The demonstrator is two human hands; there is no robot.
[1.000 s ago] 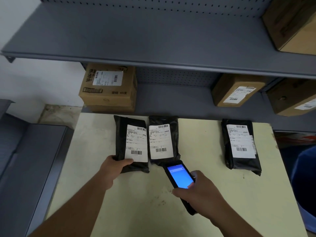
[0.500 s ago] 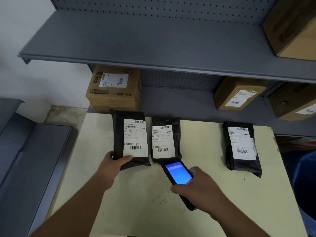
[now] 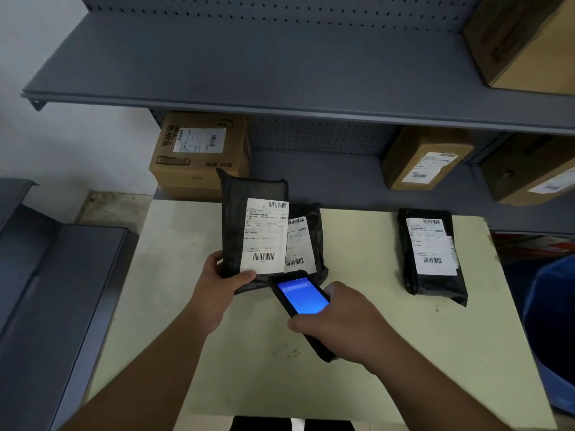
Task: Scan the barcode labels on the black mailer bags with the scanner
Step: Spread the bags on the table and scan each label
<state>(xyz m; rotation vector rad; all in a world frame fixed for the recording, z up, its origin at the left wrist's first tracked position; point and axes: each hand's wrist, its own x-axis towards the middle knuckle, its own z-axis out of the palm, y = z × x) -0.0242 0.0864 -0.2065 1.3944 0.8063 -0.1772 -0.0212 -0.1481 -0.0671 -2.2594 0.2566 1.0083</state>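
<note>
The left hand (image 3: 217, 290) grips the lower edge of one black mailer bag (image 3: 249, 225) and holds it raised, label (image 3: 264, 236) facing up, above the table (image 3: 373, 353). The right hand (image 3: 339, 321) is clenched around the scanner (image 3: 300, 298), screen lit blue, its head just below the label's lower barcode. A 2nd bag (image 3: 311, 241) lies on the table partly behind the raised one; a 3rd bag (image 3: 431, 259) lies well to the right of it. Nothing shows which labels are read already, so likely approx. all 3 scans remain, w/ the raised bag in hand now.
</note>
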